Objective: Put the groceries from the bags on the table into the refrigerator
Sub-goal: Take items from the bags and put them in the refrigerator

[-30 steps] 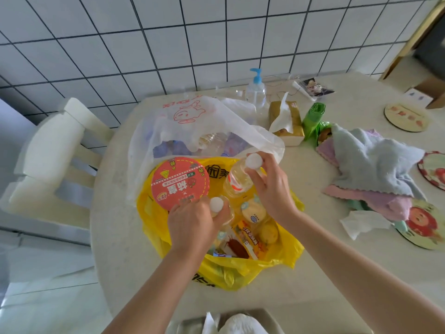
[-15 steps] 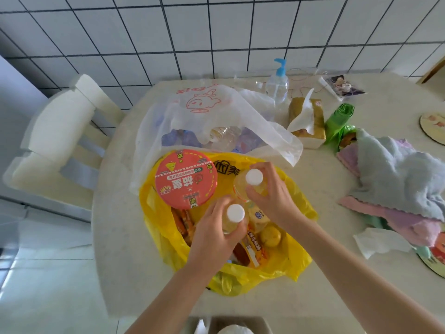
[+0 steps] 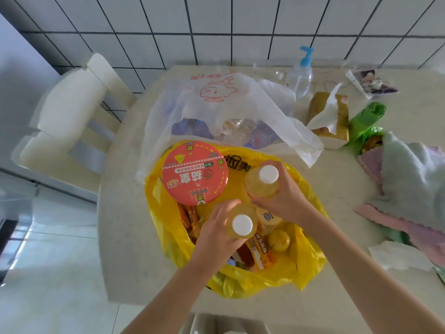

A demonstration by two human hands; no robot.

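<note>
Bottles of yellow drink, white caps, left grip [image 3: 216, 231] clamping one [image 3: 241, 224], right grip [image 3: 284, 201] the other [image 3: 263, 182]

I am reaching both forearms forward, my left hand [image 3: 218, 229] curling its fingers around something, my right hand [image 3: 283, 201] just beyond it, doing the same with thumb and fingers.

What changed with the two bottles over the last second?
Both bottles rose out of the yellow bag and now stand upright. The left hand still grips one bottle, the right hand the other. The noodle bowl stayed put.
</note>
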